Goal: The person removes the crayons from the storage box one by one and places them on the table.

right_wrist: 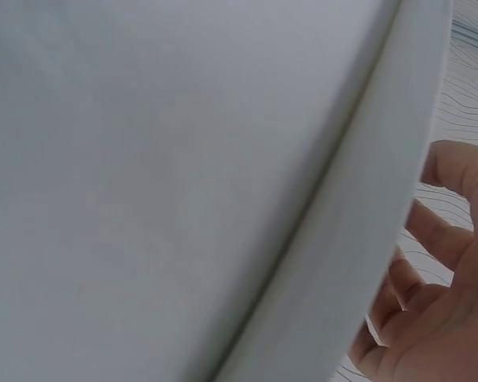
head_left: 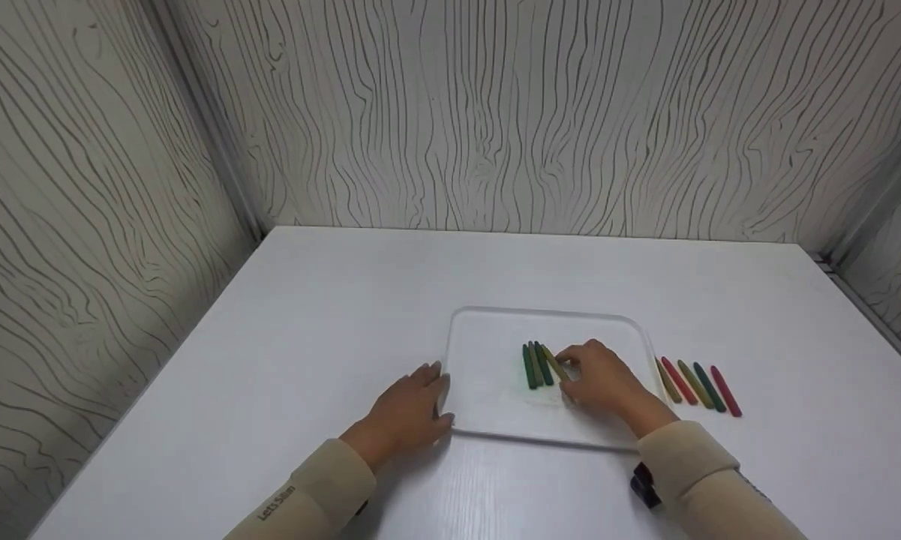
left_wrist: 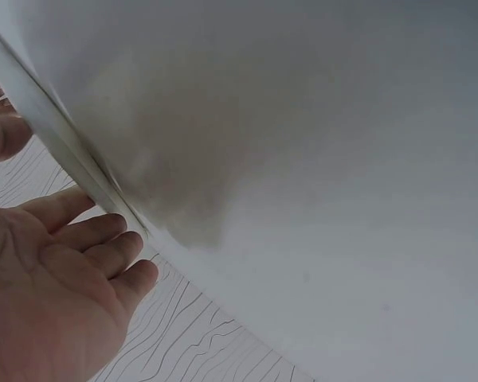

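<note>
Four crayons (head_left: 539,364) lie side by side on the white tray (head_left: 488,330), roughly at its middle: three green, and one olive-yellow at the right of the group, angled a little out of line. Right hand (head_left: 599,377) rests on the tray, fingers bent over the olive-yellow crayon's near end; fingertips touch or pinch it, but the grip itself is hidden under the knuckles. Left hand (head_left: 409,409) lies flat on the table (head_left: 322,300) against the tray's left rim, fingers straight and relaxed, holding nothing, seemingly steadying the tray; the left wrist view shows those fingers (left_wrist: 103,239) extended along the rim.

Five further crayons (head_left: 696,385) lie in a fanned row on the table just right of the tray: olive, red, olive, green, red. Small black object (head_left: 643,484) sits at the right sleeve, kind not discernible.

Step in hand, as judged: setting the fourth crayon down beside the greens. Next move would call for releasing it parallel to its neighbours, then reaching right over the tray rim to the table row without nudging the placed group.
</note>
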A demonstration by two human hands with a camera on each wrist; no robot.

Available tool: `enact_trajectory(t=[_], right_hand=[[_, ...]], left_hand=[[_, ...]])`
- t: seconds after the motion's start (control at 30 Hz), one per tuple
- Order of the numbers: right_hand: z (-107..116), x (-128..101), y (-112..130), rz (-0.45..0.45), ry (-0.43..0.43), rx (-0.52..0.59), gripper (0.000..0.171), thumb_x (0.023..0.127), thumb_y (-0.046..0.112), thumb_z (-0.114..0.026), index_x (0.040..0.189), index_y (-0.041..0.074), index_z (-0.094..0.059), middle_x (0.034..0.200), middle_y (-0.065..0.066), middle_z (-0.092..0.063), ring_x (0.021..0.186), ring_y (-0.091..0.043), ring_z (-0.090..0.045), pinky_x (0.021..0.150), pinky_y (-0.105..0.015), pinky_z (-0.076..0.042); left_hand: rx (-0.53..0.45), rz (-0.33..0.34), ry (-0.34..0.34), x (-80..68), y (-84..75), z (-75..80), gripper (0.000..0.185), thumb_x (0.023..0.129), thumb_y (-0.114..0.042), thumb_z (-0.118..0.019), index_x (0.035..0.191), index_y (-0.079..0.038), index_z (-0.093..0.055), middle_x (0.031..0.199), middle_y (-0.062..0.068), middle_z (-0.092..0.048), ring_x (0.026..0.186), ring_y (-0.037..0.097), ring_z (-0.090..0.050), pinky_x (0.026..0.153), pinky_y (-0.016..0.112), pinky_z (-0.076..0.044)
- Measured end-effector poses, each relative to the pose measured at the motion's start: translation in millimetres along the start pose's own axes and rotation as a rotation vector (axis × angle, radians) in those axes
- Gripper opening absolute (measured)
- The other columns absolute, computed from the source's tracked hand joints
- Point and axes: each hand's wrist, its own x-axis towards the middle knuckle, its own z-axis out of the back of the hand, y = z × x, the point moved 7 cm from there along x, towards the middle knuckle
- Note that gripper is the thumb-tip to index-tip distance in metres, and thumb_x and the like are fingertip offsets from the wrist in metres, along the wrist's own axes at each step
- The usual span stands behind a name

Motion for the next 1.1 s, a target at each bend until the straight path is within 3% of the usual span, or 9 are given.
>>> enact_trajectory(t=[0.2,0.47,0.83,1.1], right_hand=[[3.6,1.2,-0.6,-0.035,-0.008,0.05,0.03,0.078,0.0,-0.065,0.107,-0.004,-0.067,0.088,-0.009,-0.061,0.082,-0.024,-0.057,0.078,-0.046,-0.05],[1.2,0.2,-6.8,-0.12,0.018,0.153,0.028,0.081,0.0,-0.064,0.109,-0.005,-0.064,0.085,-0.007,-0.066,0.075,-0.017,-0.061,0.071,-0.038,-0.052],[8.8,-2.9,-15.0,-0.107,-0.024,0.214,0.027,0.083,0.004,-0.063,0.109,-0.002,-0.066,0.089,-0.008,-0.065,0.078,-0.021,-0.059,0.069,-0.039,-0.051],[23.5,-4.4,-17.8,-0.117,-0.06,0.246,0.028,0.084,0.006,-0.062,0.111,0.0,-0.066,0.087,-0.006,-0.064,0.076,-0.02,-0.056,0.062,-0.031,-0.046]], left_hand=[[0.005,-0.007,-0.011,0.0,-1.6,0.7,0.06,0.093,-0.034,-0.054,0.141,0.0,-0.043,0.15,0.014,-0.034,0.139,0.029,-0.028,0.112,0.043,-0.026],[-0.002,-0.012,-0.016,-0.4,-2.3,0.6,0.059,0.093,-0.034,-0.055,0.141,0.0,-0.044,0.149,0.015,-0.035,0.139,0.029,-0.028,0.111,0.044,-0.026],[-0.02,-0.014,-0.006,-0.5,-1.8,0.5,0.059,0.094,-0.034,-0.055,0.141,-0.001,-0.043,0.15,0.015,-0.033,0.139,0.029,-0.026,0.112,0.045,-0.025],[-0.017,-0.012,-0.01,-2.2,-1.9,1.4,0.059,0.094,-0.034,-0.055,0.141,0.0,-0.043,0.15,0.015,-0.034,0.139,0.03,-0.027,0.111,0.045,-0.026]])
